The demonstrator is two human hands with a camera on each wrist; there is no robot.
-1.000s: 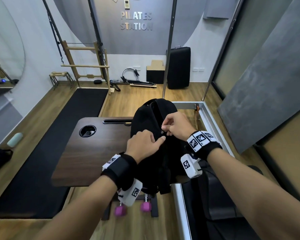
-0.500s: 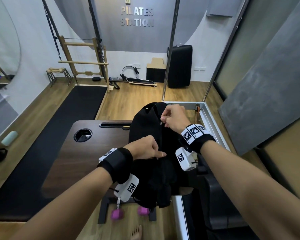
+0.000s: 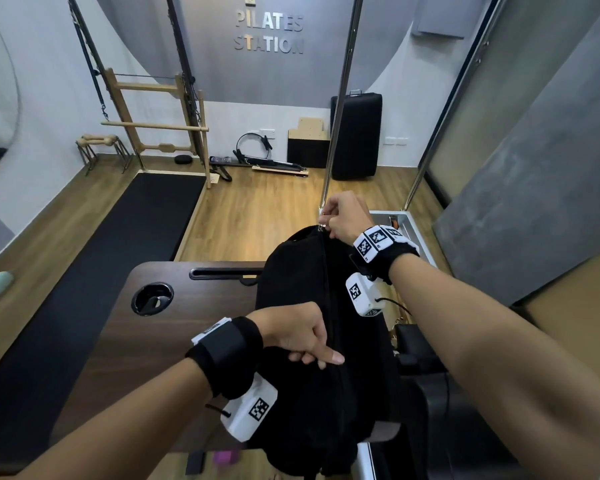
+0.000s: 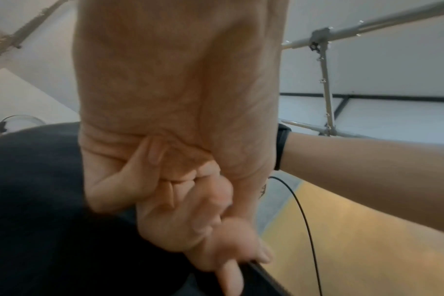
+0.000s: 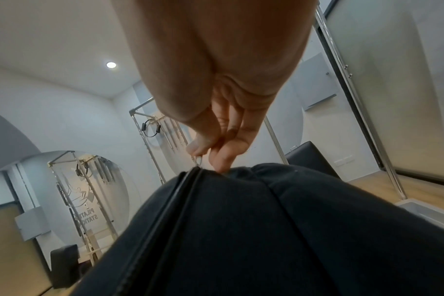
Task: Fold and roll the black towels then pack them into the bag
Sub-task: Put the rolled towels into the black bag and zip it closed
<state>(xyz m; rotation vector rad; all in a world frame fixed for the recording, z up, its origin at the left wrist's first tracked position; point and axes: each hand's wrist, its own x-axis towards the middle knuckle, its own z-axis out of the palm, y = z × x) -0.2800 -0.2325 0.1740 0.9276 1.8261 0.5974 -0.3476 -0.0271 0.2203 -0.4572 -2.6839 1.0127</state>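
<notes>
The right hand (image 3: 343, 216) pinches the zip pull (image 5: 198, 160) atop the bag (image 3: 302, 306), the left hand (image 3: 291, 336) grips its side; fabric could snag the zip.

Wood floor (image 3: 264, 209), grey wall w/ sign (image 3: 269, 32)

We see the bag (image 3: 312, 341) standing on the right end of the table (image 3: 118, 341), its lower part hanging over the near edge. Our left hand (image 3: 291, 332) rests on the bag's near middle; our right hand (image 3: 343, 216) is at its far top, on the zipper pull (image 5: 198, 160). Left of the bag, the cup hole (image 3: 152, 298) sits in the tabletop, with the slot (image 3: 222, 273) behind it. The floor mat (image 3: 101, 254) lies to the table's left, the metal pole (image 3: 340, 98) behind the bag.
</notes>
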